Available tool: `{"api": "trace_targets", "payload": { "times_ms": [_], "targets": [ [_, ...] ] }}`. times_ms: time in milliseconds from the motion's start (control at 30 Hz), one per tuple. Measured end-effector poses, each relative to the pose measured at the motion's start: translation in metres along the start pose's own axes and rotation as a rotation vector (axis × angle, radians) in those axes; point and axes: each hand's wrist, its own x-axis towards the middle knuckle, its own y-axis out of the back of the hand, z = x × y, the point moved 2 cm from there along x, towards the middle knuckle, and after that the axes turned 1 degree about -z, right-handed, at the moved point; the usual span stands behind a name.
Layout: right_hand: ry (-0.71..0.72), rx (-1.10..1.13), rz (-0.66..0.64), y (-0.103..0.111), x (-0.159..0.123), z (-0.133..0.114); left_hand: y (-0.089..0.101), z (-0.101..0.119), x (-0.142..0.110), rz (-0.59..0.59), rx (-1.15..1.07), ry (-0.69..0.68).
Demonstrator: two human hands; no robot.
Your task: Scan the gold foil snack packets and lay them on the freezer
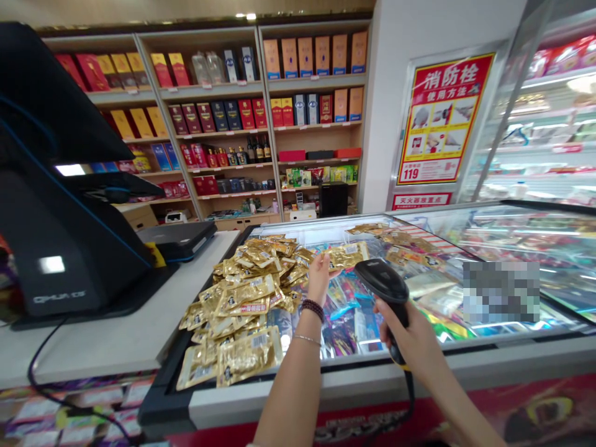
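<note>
Gold packets point(249, 360) gleam beside a black scanner point(382, 282), while the wall sign point(444, 118) is red, yellow and white.

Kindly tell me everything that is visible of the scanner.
The scanner is black, apparently plastic, with a rounded head; its lettering is blurred. The right hand holds its handle above the freezer, its head close to the gold packet in the left hand. A dark cable, yellowish near the top, hangs from the handle.

Gold foil packets point(249, 292) lie in 1 overlapping heap on the left side of a glass-topped chest point(354, 372) with a pale front rim, several barcodes facing up. More gold packets point(403, 239) are strewn toward the far side of the glass.
</note>
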Motion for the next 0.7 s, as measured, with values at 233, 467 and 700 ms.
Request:
{"api": "trace_targets", "payload": {
  "times_ms": [233,467,700],
  "targets": [
    [-0.004,-0.005,-0.014,-0.005,-0.001,-0.002,-0.001,-0.003,0.002,0.005,-0.012,0.008],
    [-0.013,0.003,-0.014,0.000,0.003,0.008,0.000,-0.005,0.003,0.030,0.012,0.014],
    [-0.124,0.105,0.019,0.014,0.027,0.037,0.012,0.008,0.006,0.087,0.119,0.010]
  ]
}}
